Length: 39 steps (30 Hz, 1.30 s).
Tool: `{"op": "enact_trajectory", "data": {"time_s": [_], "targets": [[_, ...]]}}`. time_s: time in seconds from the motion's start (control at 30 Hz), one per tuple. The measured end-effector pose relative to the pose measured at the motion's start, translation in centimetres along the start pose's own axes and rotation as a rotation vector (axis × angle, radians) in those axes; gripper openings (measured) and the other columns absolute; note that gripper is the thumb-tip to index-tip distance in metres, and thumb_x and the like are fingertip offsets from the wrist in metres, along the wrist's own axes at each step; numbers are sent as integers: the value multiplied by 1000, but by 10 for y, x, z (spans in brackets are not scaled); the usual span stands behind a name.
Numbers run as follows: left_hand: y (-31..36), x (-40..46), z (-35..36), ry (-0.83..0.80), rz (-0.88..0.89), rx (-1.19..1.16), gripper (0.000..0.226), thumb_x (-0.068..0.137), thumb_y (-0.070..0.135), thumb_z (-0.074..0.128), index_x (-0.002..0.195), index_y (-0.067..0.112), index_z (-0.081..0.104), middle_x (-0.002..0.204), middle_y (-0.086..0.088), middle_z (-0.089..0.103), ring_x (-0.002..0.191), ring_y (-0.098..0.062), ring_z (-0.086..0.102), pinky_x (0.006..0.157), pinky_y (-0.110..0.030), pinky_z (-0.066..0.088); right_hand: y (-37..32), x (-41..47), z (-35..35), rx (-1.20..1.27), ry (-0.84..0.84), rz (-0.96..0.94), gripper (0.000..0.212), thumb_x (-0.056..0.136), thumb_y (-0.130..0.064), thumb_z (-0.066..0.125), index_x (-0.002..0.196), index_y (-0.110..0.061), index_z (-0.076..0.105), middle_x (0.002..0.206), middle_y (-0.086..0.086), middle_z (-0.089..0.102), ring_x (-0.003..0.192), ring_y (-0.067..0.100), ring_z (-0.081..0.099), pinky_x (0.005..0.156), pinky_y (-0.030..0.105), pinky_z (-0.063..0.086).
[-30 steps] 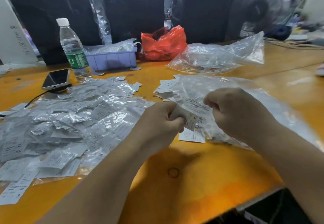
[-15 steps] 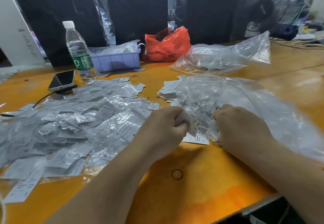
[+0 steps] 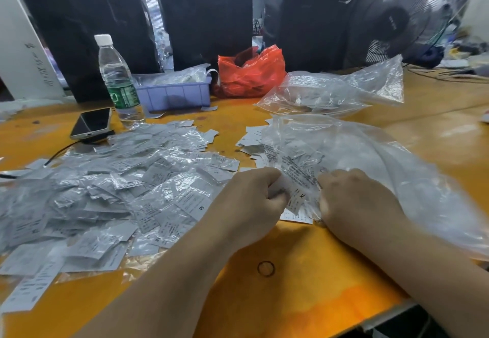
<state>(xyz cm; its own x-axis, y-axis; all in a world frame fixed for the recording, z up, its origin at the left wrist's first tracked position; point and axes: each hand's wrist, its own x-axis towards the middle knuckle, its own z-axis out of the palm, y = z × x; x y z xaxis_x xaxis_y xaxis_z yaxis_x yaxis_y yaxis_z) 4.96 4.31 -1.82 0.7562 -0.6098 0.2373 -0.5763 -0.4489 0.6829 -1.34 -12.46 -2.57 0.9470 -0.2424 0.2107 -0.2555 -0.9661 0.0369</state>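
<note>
A heap of small clear plastic sleeves with white printed labels point(image 3: 105, 192) covers the left of the orange tabletop point(image 3: 291, 298). Behind it a black smartphone point(image 3: 91, 126) lies flat, just beside an upright clear water bottle with a white cap and green wrapper point(image 3: 117, 81). Right of the bottle stands a lilac plastic bin point(image 3: 174, 94), then a crumpled red plastic bag point(image 3: 248, 73).

Near the middle, the left hand point(image 3: 254, 200) has its fingers curled and pinches a white paper label printed XL point(image 3: 299, 197). The label sits between the two hands, low over the tabletop, with a thin clear printed sleeve point(image 3: 293, 173) around its upper part. The right hand point(image 3: 354, 200) is curled at the sleeve's right edge and grips it; its fingertips are hidden.

A large crumpled clear plastic bag point(image 3: 397, 179) spreads beyond and to the right of the hands, touching the right wrist. A second clear bag point(image 3: 330, 91) lies farther back, and a black fan point(image 3: 397, 17) stands behind it.
</note>
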Motion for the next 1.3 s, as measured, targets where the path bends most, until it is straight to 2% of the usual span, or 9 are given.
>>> {"op": "enact_trajectory", "data": {"time_s": [0.13, 0.27, 0.47, 0.67, 0.77, 0.87, 1.0, 1.1, 1.3], "targets": [[-1, 0, 0, -7, -11, 18, 22, 92, 23, 56, 82, 4, 52, 86, -15, 63, 81, -33, 59, 70, -51, 48, 0, 0, 5, 88, 67, -125, 16, 89, -13, 48, 79, -21, 39, 81, -4, 36, 82, 18, 40, 64, 31, 39], [-1, 0, 0, -19, -20, 31, 22, 92, 24, 56, 83, 5, 52, 86, -14, 63, 81, -33, 59, 73, -51, 49, 2, -1, 4, 160, 151, -130, 11, 81, -6, 55, 88, -15, 56, 84, 0, 48, 81, 21, 42, 65, 35, 45], [0, -1, -2, -22, -23, 27, 19, 92, 23, 56, 82, 7, 55, 85, -11, 64, 82, -31, 60, 74, -51, 50, 1, 2, 4, 141, 99, -73, 18, 86, -14, 50, 73, -22, 39, 72, -8, 35, 76, 19, 41, 60, 30, 35], [-2, 0, -7, 39, -42, 13, 18, 93, 22, 54, 85, 7, 58, 86, -12, 64, 67, -25, 51, 57, -36, 36, 1, 1, -2, 305, 336, -94, 12, 84, -5, 59, 80, -7, 70, 75, 8, 67, 72, 29, 59, 61, 40, 52], [-3, 1, -14, 112, -68, -32, 14, 91, 18, 54, 81, 10, 60, 81, -4, 65, 62, -17, 49, 54, -32, 36, 0, 2, -14, 586, 493, -131, 10, 86, -8, 65, 82, -11, 73, 76, 0, 70, 70, 18, 63, 63, 35, 54], [-4, 2, -21, 187, -102, -70, 14, 89, 15, 53, 85, 7, 64, 77, -1, 65, 67, -23, 56, 55, -40, 44, -7, 10, -29, 1033, 375, -100, 12, 88, -16, 65, 81, -22, 73, 71, -7, 71, 68, 5, 65, 61, 20, 53], [-9, 4, -32, 266, -164, -154, 17, 88, 17, 52, 86, 20, 68, 73, 6, 66, 68, -14, 58, 61, -36, 48, -21, 30, -43, 1507, 130, -59, 11, 90, -11, 63, 83, -13, 71, 75, 6, 71, 64, 18, 65, 58, 27, 57], [-14, 6, -39, 310, -192, -215, 18, 88, 18, 50, 87, 25, 67, 72, 10, 66, 66, -6, 57, 60, -27, 46, -36, 48, -45, 1606, 18, -64, 9, 90, -10, 61, 87, -7, 69, 70, 6, 70, 54, 17, 61, 49, 25, 53], [-20, 9, -50, 438, -243, -260, 14, 89, 14, 53, 88, 17, 66, 72, 4, 68, 66, -9, 59, 69, -36, 53, -71, 80, -43, 1578, -11, -201, 7, 90, -4, 64, 85, -7, 68, 63, 4, 66, 41, 11, 46, 42, 24, 43]]}}
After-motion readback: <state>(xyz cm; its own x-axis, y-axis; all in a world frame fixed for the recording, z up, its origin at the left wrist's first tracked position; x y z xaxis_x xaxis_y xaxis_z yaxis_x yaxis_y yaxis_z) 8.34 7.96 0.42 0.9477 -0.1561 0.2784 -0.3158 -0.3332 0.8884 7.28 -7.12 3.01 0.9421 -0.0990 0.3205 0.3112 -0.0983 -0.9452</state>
